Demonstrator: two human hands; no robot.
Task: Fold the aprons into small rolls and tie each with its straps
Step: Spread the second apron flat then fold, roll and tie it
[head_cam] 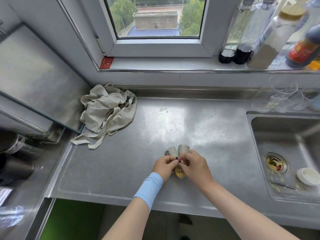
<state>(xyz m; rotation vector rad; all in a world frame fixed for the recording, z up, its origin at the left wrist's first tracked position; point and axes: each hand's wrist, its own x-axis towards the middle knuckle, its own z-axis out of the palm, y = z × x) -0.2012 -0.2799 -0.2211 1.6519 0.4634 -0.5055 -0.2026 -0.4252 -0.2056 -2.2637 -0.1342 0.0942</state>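
Left hand (164, 166): fingers curled, pinching a dark strap (177, 158), lower centre of the frame.
Right hand (195, 168): fingers curled, pinching the same strap, just beside the left hand.
Rolled apron (183, 148): on the steel counter (121, 161), between and under both hands; pale end above them, yellow end below.
Loose apron (107, 111): crumpled, centre left, straps trailing on the counter, well apart from the roll.
Sink (277, 139): right edge.
Bottles (242, 49): upper right, on the windowsill.
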